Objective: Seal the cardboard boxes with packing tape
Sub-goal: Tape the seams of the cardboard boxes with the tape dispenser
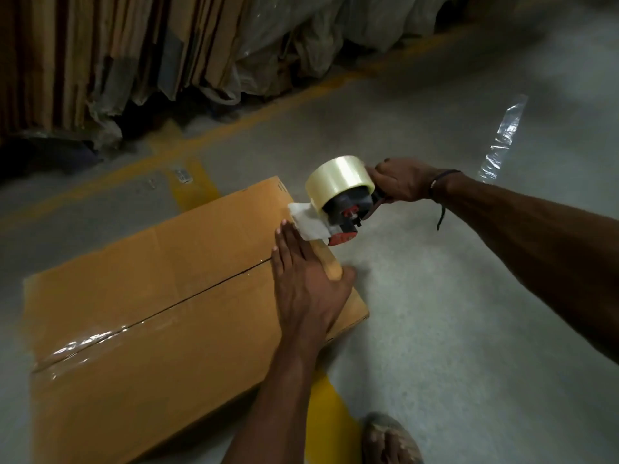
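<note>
Both hands work the flat brown cardboard box (160, 296): left hand (306, 279) pressing flat-fingered, right hand (400, 182) gripping the red-and-black tape dispenser (341, 202) at its far edge.

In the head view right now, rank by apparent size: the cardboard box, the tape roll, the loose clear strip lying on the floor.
1. cardboard box, by far the largest.
2. and 3. tape roll and clear strip: alike in area, and the strip lies farther off, so unranked.
</note>
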Motion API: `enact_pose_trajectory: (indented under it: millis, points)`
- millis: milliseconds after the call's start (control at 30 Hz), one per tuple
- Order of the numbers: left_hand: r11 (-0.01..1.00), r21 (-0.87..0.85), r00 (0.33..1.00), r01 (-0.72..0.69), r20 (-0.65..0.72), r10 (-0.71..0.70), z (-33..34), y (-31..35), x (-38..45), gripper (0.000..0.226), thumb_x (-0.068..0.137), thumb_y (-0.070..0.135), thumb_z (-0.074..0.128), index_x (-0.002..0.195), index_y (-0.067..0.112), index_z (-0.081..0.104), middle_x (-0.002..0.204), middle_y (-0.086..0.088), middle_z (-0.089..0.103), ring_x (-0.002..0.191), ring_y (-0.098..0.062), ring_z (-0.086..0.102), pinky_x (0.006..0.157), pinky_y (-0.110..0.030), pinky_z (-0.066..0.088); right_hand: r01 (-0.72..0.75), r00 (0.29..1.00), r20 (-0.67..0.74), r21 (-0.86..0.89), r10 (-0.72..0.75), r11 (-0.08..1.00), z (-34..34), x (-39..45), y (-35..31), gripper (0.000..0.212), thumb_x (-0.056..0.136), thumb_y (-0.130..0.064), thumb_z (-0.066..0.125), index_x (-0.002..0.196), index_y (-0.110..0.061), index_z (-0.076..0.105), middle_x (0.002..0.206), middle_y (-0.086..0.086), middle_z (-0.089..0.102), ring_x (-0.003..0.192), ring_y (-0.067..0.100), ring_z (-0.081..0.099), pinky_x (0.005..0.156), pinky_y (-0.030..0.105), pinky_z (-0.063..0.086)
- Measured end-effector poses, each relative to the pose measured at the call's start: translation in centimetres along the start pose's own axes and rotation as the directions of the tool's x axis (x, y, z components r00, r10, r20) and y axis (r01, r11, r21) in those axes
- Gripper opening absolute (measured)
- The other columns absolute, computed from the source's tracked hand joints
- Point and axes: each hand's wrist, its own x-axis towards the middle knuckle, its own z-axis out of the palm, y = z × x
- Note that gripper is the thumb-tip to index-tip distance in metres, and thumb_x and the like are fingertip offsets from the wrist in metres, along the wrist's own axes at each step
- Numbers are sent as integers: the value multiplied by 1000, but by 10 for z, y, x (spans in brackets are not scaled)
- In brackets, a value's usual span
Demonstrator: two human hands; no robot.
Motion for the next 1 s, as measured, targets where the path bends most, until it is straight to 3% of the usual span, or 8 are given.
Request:
enact_pose_trajectory:
  millis: [167,267,367,467,633,733,800,1000]
  points:
    - [876,-455,987,160,50,-155,-21,0,8,114,75,85,55,162,19,22,167,-1,28,155,-19,21,128,-41,21,29,999,18,-99,-27,995,-2,15,-10,87,101,-68,4,67,-15,64,62,-3,66,59,15,62,63,28,39]
    - [690,-667,936,282,33,-350,-47,14,15,91,66,88,67,124,19,56,121,7,54,114,-14,53,99,-39,48,43,997,75,-107,-35,993,-5,23,-11,93,89,-82,-1,70,-17,64,61,-4,66,60,15,63,66,30,41]
    - [472,-703,818,531,281,-502,-72,33,41,103,60,91,68,123,11,47,119,0,53,111,-22,54,72,-28,43,-13,986,167,-19,16,1000,-5,27,-13,103,79,-90,0,84,-14,69,70,1,71,64,18,65,69,31,45]
    - [255,-649,661,717,515,-546,-84,44,73,133,58,93,67,151,7,26,147,-14,38,137,-36,36,98,-41,39,-173,954,263,100,141,980,-9,29,-18,95,90,-85,6,88,-13,67,77,4,67,68,20,58,70,32,46]
    - [252,-591,616,766,563,-550,-76,54,84,135,61,89,70,154,5,20,151,-18,35,137,-37,36,100,-45,36,-172,982,75,-19,173,985,0,27,-26,86,100,-72,3,77,-18,66,76,6,70,71,22,64,78,35,50]
    - [220,-624,623,749,552,-554,-73,55,82,126,66,86,70,152,7,23,150,-14,36,127,-31,39,93,-37,44,-181,983,-27,-52,180,982,9,24,-27,83,102,-70,6,76,-15,63,69,6,63,66,23,58,69,33,44]
    - [206,-636,614,743,528,-586,-69,52,81,127,62,89,69,149,7,27,147,-16,39,130,-34,40,105,-46,40,-197,979,-65,-84,192,977,9,22,-31,78,104,-67,9,77,-15,60,67,5,58,64,22,54,63,31,37]
    - [150,-688,635,710,533,-560,-63,43,79,111,70,79,72,147,7,35,138,-14,44,119,-32,46,88,-41,43,-206,975,-106,-88,196,975,17,17,-31,70,105,-65,13,74,-19,56,66,4,56,61,19,48,69,34,39]
